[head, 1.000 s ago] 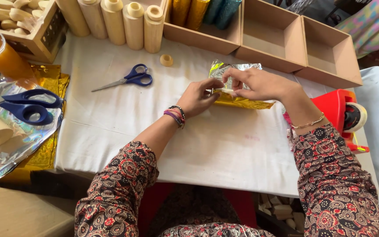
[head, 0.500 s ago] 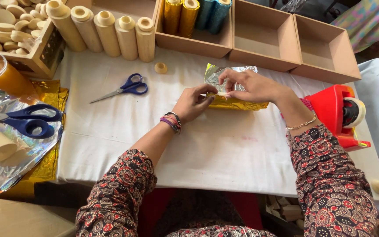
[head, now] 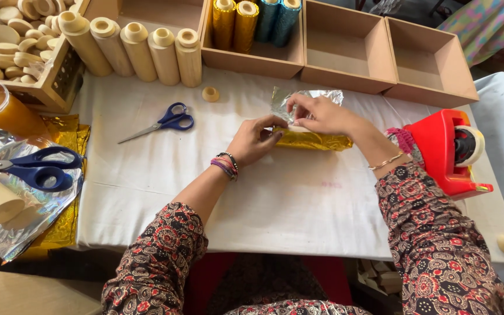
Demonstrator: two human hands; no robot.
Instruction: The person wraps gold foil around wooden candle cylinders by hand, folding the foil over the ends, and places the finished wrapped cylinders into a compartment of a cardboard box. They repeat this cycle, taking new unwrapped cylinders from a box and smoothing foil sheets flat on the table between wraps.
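Head view: left hand [head: 256, 140] pressed on near end of gold-foil-wrapped cylinder [head: 316, 140], mid white-clothed table [head: 298, 204], apparently steadying it; right hand [head: 319, 114] pinching loose crinkled silver foil flap [head: 298, 98] above. Blue-handled scissors [head: 167, 122] left, red tape dispenser [head: 447, 151] right. Grips unchanged from half a second before; camera shifted.

Blue scissors [head: 167, 122] lie on the white cloth [head: 287, 198]; a red tape dispenser [head: 447, 153] sits right, cardboard boxes [head: 345, 55] behind.
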